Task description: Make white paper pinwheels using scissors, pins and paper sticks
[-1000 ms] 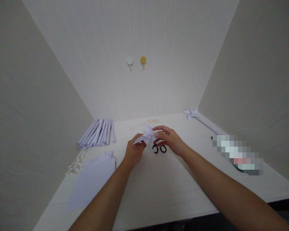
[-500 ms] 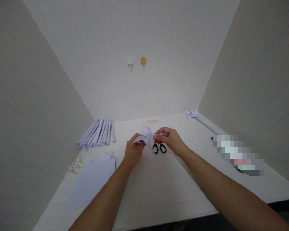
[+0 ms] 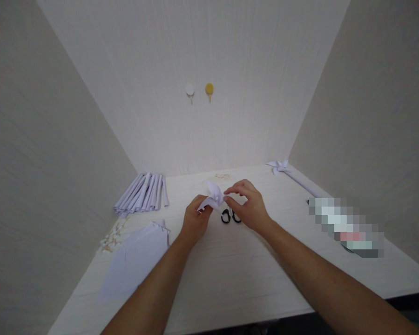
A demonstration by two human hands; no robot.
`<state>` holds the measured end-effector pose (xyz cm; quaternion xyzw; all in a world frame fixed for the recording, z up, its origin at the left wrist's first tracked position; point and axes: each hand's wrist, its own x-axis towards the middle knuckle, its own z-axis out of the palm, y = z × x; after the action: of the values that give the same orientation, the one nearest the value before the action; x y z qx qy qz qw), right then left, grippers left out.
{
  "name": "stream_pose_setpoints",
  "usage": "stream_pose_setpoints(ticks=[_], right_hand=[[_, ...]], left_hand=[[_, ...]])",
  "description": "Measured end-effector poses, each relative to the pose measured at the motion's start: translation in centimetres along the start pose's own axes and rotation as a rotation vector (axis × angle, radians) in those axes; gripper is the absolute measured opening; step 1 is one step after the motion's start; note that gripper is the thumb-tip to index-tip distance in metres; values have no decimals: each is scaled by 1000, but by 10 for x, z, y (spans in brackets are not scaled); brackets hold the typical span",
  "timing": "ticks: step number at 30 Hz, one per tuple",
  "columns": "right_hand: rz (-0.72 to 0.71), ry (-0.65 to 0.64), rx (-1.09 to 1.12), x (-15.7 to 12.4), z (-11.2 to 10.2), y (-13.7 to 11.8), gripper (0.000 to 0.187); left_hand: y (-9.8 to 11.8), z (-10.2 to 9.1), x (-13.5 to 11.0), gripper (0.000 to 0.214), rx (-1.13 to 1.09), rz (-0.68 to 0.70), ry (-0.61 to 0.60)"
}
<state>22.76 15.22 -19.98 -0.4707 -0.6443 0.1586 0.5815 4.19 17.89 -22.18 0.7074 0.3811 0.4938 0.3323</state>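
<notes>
A small white paper pinwheel [image 3: 212,197] is held above the middle of the table. My left hand [image 3: 194,222] pinches it from below on the left, fingers closed on its lower blade. From the right, my right hand [image 3: 248,207] pinches its centre with thumb and forefinger, the other fingers loosely curled. Black-handled scissors [image 3: 229,217] lie on the table just under my right hand, partly hidden by it.
A bundle of rolled white paper sticks [image 3: 143,191] lies at the back left. White paper sheets [image 3: 136,258] are stacked at the front left, with small pale pieces [image 3: 111,239] beside them. A finished pinwheel on a stick [image 3: 282,168] lies at the back right. Two wall hooks [image 3: 199,90] hang above.
The pinwheel has turned slightly between my hands. My right hand shifted its fingers from the blade edge to a pinch at the centre. Both hands stay in nearly the same place.
</notes>
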Motion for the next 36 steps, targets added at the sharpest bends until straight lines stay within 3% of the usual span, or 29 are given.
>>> stream_pose_setpoints(ticks=[4,11,18,36], right_hand=[[-89,-70,-70,-2,3,-1,5],[-110,-87,-120,-2,4,6,2],[-28,-130,-85,-2,4,5,4],[219,-197,36,2,9,11,8]], left_hand=[[0,1,-2,12,74,17,-33],[3,1,-3,12,157,66,-84],[7,2,-5,11,172,94,-131],[4,3,-9,14,278,131,-86]])
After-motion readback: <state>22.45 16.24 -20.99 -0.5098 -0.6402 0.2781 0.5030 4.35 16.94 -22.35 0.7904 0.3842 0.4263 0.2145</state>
